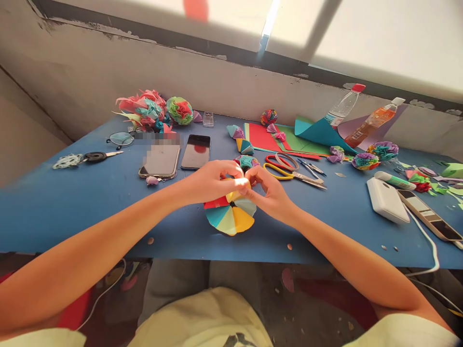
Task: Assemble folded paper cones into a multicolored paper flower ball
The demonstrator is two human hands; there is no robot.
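Observation:
A round paper craft made of red, blue, pale green and yellow wedges is in front of me, near the table's front edge. My left hand reaches over its top, thumb and fingers pinched together at its upper edge. My right hand pinches the same spot from the other side, so the fingertips of both hands meet there. The exact bit of paper between the fingertips is hidden. Just behind the hands sits a small teal and purple ruffled paper ball. Yellow-handled scissors lie to the right.
Two phones and glasses lie left, near black-handled snips. Ruffled paper balls and coloured sheets line the back. Two bottles lean at right, behind a white power bank and its cable.

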